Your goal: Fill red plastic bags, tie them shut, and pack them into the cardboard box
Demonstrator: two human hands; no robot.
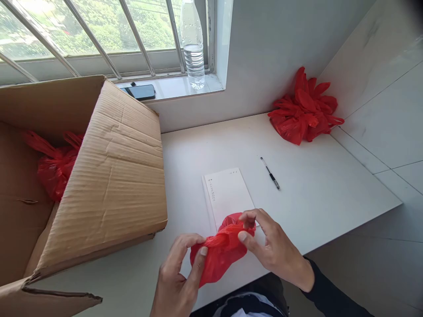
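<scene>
A red plastic bag [220,257] is held between my two hands above the near edge of the white table. My left hand [185,268] pinches its left end between thumb and fingers. At the bag's right end, the thumb and fingers of my right hand [271,242] close on the gathered plastic. What the bag contains, if anything, is hidden. Just beyond it lies a white notebook [228,189] with small writing, its lower part covered by the bag. A black pen [270,174] rests to the right of the notebook.
An open cardboard box [125,167] stands at the left, with a red bag [57,165] inside. More red bags [304,110] are heaped in the back right corner. On the windowsill are a phone [140,92] and a water bottle [193,53]. The white table [313,189] ends near my body.
</scene>
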